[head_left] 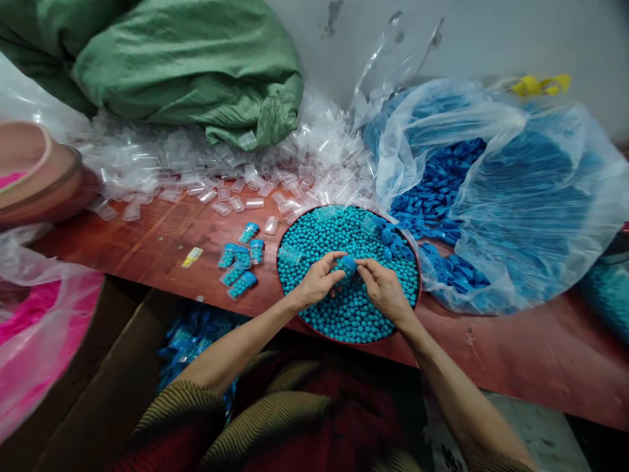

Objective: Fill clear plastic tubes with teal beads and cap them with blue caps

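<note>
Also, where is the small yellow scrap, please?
At left in the head view, the yellow scrap lies on the red tabletop, left of the capped bottles.

A: Left side?
B: Pinkish tub at the table's end. Clear bag of bright pink stuff, lower left.
A: Back?
B: Green sack, upper left. Yellow strip, right. Stained grey wall.

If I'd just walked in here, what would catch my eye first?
Probably the round tub brimming with turquoise beads, with the left hand and right hand together over it at a blue-capped container. Next, perhaps the big translucent bag of blue plastic pieces to its right, and the bulky green sack over the clear little containers behind.
</note>
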A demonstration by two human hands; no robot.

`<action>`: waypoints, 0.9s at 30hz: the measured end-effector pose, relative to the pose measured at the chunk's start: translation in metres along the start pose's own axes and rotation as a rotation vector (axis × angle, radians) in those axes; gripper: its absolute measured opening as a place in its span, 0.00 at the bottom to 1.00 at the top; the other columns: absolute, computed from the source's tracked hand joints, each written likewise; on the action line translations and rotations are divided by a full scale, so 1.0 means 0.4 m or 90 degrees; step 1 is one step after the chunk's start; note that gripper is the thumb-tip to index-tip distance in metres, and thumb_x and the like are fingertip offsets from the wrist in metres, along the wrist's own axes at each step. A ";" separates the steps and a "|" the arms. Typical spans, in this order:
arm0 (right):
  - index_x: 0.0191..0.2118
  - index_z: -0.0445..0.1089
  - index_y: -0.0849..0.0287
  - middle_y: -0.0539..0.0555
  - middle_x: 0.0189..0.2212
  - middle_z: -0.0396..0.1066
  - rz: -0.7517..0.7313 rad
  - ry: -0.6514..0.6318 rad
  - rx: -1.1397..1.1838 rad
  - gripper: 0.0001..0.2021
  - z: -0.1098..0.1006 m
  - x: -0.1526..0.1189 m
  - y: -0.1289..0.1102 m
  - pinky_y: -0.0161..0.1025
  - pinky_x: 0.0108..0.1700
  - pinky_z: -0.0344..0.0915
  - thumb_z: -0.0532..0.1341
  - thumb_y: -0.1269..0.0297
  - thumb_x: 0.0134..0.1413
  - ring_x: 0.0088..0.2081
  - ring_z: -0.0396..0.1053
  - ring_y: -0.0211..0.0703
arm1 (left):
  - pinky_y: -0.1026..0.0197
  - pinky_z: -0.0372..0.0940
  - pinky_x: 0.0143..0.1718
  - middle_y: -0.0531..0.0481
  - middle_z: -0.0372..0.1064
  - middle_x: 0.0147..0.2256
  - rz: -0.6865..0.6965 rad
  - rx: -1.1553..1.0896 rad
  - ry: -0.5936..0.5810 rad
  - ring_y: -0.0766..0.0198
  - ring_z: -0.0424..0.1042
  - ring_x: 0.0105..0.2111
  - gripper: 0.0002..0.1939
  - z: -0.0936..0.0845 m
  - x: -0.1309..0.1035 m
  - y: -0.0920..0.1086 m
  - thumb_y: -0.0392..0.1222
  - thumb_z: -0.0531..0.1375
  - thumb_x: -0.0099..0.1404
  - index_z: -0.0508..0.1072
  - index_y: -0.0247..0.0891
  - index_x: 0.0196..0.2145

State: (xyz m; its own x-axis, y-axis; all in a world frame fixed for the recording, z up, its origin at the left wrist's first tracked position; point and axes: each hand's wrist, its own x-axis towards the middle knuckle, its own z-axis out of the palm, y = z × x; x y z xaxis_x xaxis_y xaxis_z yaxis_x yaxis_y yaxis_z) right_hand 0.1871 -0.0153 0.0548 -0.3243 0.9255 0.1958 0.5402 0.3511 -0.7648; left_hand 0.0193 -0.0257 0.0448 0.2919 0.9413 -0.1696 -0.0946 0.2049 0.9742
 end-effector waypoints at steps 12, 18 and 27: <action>0.40 0.73 0.56 0.51 0.25 0.74 -0.044 0.036 -0.005 0.12 0.001 -0.029 -0.018 0.37 0.32 0.68 0.53 0.63 0.57 0.25 0.71 0.40 | 0.69 0.57 0.19 0.56 0.60 0.27 0.034 0.022 0.047 0.74 0.58 0.19 0.21 0.033 -0.031 0.006 0.40 0.54 0.60 0.62 0.39 0.52; 0.41 0.73 0.55 0.53 0.31 0.76 -0.078 -0.002 -0.014 0.11 -0.004 -0.031 -0.010 0.39 0.35 0.70 0.54 0.64 0.57 0.30 0.73 0.42 | 0.68 0.55 0.21 0.57 0.57 0.24 0.069 0.079 0.079 0.73 0.54 0.20 0.16 0.041 -0.029 -0.003 0.41 0.54 0.61 0.66 0.39 0.48; 0.45 0.71 0.54 0.52 0.38 0.73 0.017 -0.073 0.201 0.14 -0.034 -0.020 0.030 0.42 0.39 0.71 0.61 0.61 0.51 0.34 0.72 0.41 | 0.70 0.54 0.14 0.55 0.62 0.29 -0.005 0.021 -0.008 0.73 0.61 0.16 0.19 0.013 -0.024 0.005 0.43 0.54 0.61 0.59 0.40 0.50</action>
State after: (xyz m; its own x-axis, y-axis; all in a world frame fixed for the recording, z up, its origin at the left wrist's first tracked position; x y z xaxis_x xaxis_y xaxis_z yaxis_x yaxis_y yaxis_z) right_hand 0.2066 -0.0164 0.0524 -0.4077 0.9056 0.1168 0.2889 0.2493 -0.9243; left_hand 0.0213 -0.0359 0.0491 0.3050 0.9360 -0.1755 -0.0605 0.2030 0.9773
